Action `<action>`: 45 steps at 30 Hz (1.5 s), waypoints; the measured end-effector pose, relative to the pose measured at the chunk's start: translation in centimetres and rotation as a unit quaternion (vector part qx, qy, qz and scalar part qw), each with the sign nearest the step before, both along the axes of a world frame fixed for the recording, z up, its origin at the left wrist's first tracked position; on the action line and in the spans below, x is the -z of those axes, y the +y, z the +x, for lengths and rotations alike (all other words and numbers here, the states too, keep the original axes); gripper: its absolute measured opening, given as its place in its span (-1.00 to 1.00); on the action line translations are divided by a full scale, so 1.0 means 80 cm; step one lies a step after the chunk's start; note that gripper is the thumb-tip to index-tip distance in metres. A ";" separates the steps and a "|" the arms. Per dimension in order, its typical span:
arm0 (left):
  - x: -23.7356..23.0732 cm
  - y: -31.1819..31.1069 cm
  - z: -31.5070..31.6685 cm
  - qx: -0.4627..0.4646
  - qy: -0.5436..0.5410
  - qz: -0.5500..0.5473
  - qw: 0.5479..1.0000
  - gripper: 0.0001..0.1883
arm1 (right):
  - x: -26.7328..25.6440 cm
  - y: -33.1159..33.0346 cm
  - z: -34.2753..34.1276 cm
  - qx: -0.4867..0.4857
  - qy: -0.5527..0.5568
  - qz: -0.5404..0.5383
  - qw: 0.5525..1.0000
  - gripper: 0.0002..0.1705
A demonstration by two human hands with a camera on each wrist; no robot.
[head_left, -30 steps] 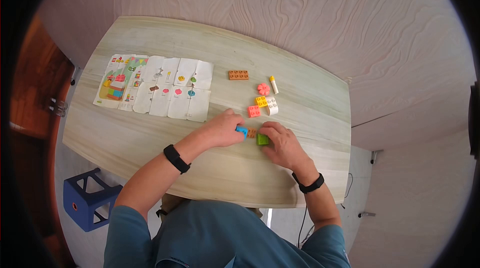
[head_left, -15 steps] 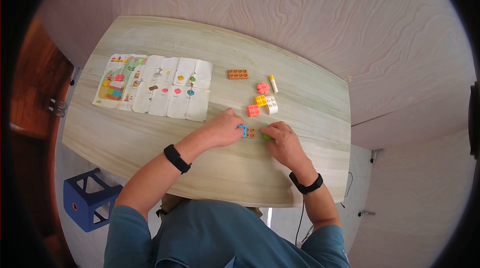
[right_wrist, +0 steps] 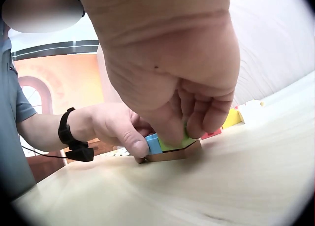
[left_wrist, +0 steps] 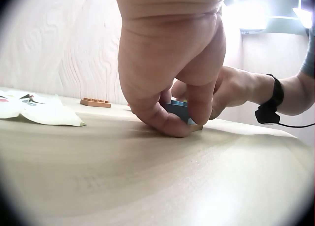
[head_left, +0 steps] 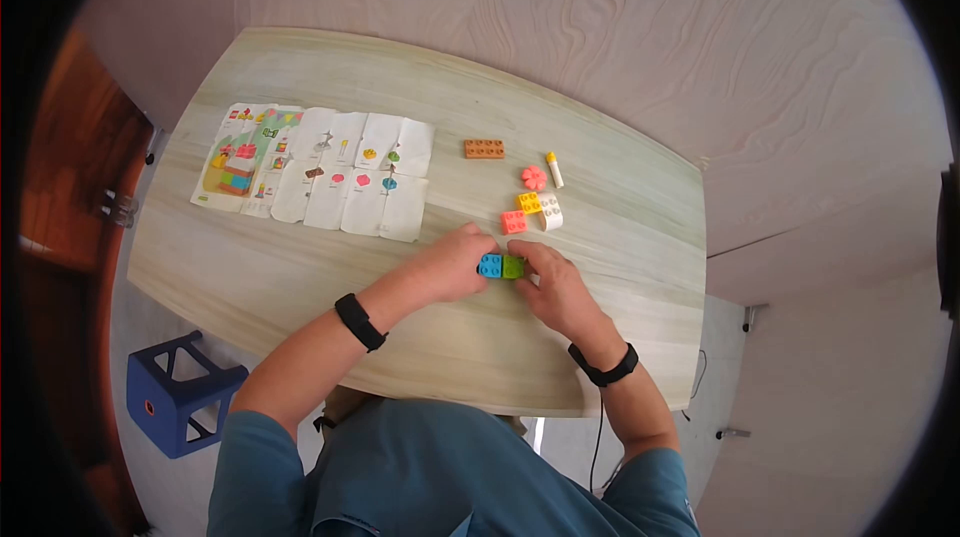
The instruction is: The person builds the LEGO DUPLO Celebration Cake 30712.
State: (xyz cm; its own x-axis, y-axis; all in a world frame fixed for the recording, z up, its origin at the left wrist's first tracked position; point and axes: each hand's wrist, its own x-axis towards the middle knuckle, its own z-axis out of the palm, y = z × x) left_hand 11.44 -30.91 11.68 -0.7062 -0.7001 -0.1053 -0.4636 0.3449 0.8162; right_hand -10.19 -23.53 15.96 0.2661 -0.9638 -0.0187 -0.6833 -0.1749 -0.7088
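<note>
Presently, in the head view, the left hand (head_left: 445, 265) pinches the blue brick (head_left: 490, 266) and the right hand (head_left: 562, 297) the green brick (head_left: 513, 267), toward the table (head_left: 340, 67)'s near edge. Left wrist: fingers (left_wrist: 170, 125) curl round blue. Right wrist: both bricks sit on a brown brick (right_wrist: 167, 156).

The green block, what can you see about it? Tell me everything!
The green block is a bright toy brick that looks squarish from above and seems to be made of plastic. The details on its top are too small to make out well. It sits on a flat brown brick, right beside a blue brick. Fingers of the right hand pinch it and hide part of its sides. I can't tell whether it is pushed all the way down.
</note>
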 end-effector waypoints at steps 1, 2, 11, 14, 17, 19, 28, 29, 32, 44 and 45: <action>0.001 0.001 -0.001 -0.005 0.008 -0.005 1.000 -0.61 | 0.002 -0.002 0.000 -0.008 0.026 -0.029 0.999 -0.41; 0.002 0.002 -0.002 -0.011 0.016 -0.009 1.000 -0.62 | 0.003 -0.003 0.000 -0.015 0.051 -0.058 0.997 -0.42; 0.009 0.010 -0.010 -0.023 0.016 -0.049 0.998 -0.62 | -0.008 -0.001 0.011 -0.019 0.056 -0.056 0.997 -0.48; -0.013 0.020 -0.011 -0.030 -0.019 -0.040 0.999 -0.56 | -0.017 0.003 0.011 -0.041 0.036 -0.016 0.998 -0.50; -0.012 0.026 -0.015 -0.049 -0.012 -0.037 0.998 -0.51 | -0.031 -0.003 -0.003 0.006 -0.001 0.011 1.000 -0.57; -0.011 0.027 -0.016 -0.046 -0.014 -0.048 0.998 -0.52 | -0.040 -0.020 -0.018 0.005 0.035 -0.042 0.999 -0.60; 0.005 0.025 -0.016 -0.035 -0.031 -0.084 0.995 -0.60 | -0.005 -0.112 -0.030 -0.050 0.193 -0.168 0.965 -0.64; 0.005 0.025 -0.014 -0.028 -0.028 -0.083 0.996 -0.61 | 0.001 -0.117 -0.030 -0.053 0.192 -0.168 0.966 -0.64; 0.007 0.025 -0.013 -0.028 -0.019 -0.081 0.996 -0.62 | 0.005 -0.120 -0.029 -0.076 0.211 -0.190 0.956 -0.63; 0.011 0.010 -0.007 0.004 -0.016 -0.029 0.999 -0.53 | -0.009 -0.009 -0.047 0.080 0.173 0.013 0.982 -0.65; 0.011 0.009 -0.007 0.005 -0.016 -0.028 0.999 -0.53 | -0.006 -0.004 -0.047 0.085 0.149 0.030 0.985 -0.65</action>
